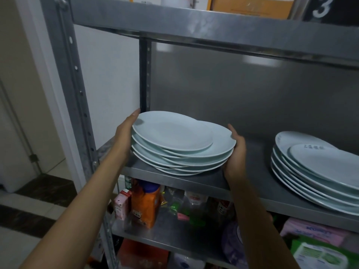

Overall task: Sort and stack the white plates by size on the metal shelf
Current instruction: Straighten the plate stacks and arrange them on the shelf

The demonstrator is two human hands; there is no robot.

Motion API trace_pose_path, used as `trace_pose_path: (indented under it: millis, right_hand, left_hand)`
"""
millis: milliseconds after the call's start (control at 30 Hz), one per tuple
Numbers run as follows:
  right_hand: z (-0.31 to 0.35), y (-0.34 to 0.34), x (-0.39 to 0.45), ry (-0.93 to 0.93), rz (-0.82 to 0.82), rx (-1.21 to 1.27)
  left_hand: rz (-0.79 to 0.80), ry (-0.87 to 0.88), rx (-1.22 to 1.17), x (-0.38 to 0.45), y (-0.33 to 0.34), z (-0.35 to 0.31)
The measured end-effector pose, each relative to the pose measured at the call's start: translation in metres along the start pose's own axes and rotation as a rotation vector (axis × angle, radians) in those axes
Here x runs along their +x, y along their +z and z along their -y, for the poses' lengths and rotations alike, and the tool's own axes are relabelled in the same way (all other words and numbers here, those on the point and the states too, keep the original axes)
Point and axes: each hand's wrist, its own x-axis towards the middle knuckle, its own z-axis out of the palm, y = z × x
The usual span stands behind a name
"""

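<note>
— What's on the tier under the plates?

— An orange bottle [144, 205] with a blue cap, upright at the left. A pink carton [121, 205] stands just beside it, further left. Small green and pink packets [181, 213] lie to its right.

— And lower right?

— A pink pack [312, 232], with a green-and-white pack [320, 256] in front of it.

— Up top?

— A cardboard box [250, 4], and a dark panel bearing a white 3 [321, 6].
</note>
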Motion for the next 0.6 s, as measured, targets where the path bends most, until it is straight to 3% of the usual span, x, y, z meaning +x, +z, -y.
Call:
trace_pose_path:
  millis: [600]
  right_hand:
    - [-0.008,0.005,0.004,-0.03,0.005,-0.039]
  left_hand:
    - [0.099,0.078,0.004,0.0,0.001,0.013]
